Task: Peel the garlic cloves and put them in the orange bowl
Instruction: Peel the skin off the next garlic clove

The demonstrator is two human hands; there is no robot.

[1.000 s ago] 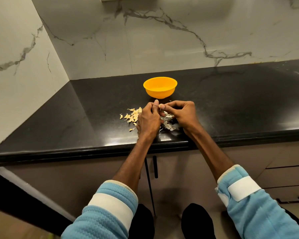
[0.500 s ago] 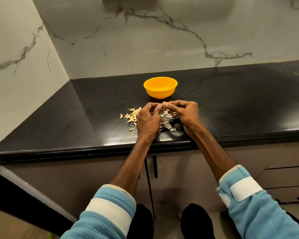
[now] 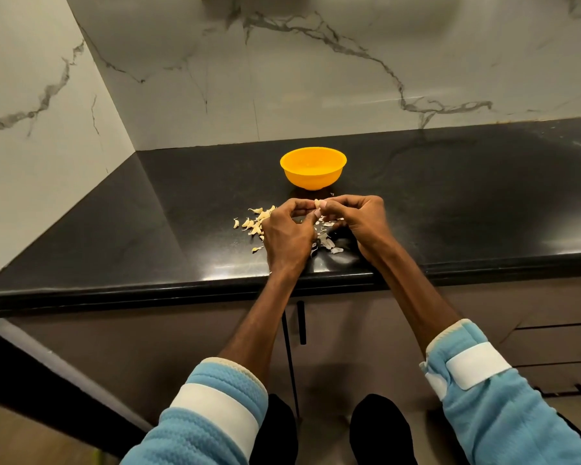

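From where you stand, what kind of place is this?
Most likely a home kitchen: a polished black stone countertop in a corner, white marble-patterned wall panels behind it, and grey cabinet doors with black handles below.

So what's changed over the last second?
Little. The left hand and right hand keep pinching one clove between their fingertips; the left has curled over more, and the clove's pale tip now shows. Bowl, clove pile and skins have not moved.
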